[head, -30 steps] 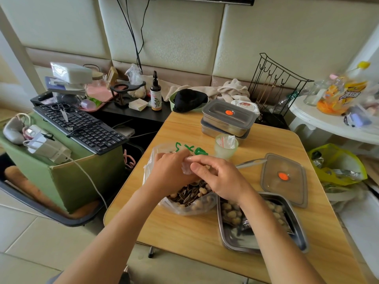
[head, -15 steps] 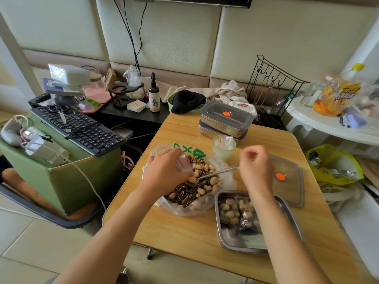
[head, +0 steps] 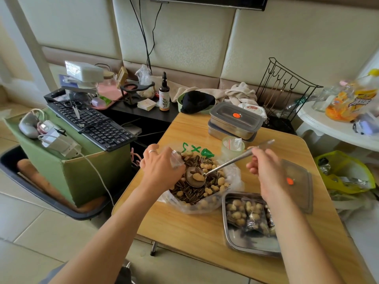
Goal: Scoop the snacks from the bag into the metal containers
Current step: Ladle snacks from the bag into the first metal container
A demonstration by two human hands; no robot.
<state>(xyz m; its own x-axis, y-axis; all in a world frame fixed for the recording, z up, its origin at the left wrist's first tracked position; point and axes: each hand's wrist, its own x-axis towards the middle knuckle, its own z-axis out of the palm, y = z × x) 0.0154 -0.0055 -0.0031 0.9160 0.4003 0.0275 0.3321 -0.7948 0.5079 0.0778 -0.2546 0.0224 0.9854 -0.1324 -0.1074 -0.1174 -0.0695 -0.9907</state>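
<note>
The right hand (head: 266, 177) is smeared by motion blur, as is the far end of the spoon (head: 225, 165) it grips. That hand masks part of the lid (head: 301, 193), and its forearm covers the right side of the open metal container (head: 246, 244). The left hand (head: 162, 171), pinching the bag (head: 233, 175), hides the bag's left rim. The lower lidded container (head: 214, 131) lies mostly hidden beneath the upper lidded container (head: 235, 117). The label on the bottle (head: 164, 97) is too small to read. The top edge cuts off the screen (head: 205, 1), and the right edge cuts off the white table (head: 332, 128).

A cluttered home living room: padded wall panels (head: 297, 42), a TV (head: 205, 0) overhead. A keyboard (head: 96, 124) lies on a box (head: 96, 177) off the desk's (head: 194, 228) left edge, crumpled cloths (head: 240, 93) past its far edge.
</note>
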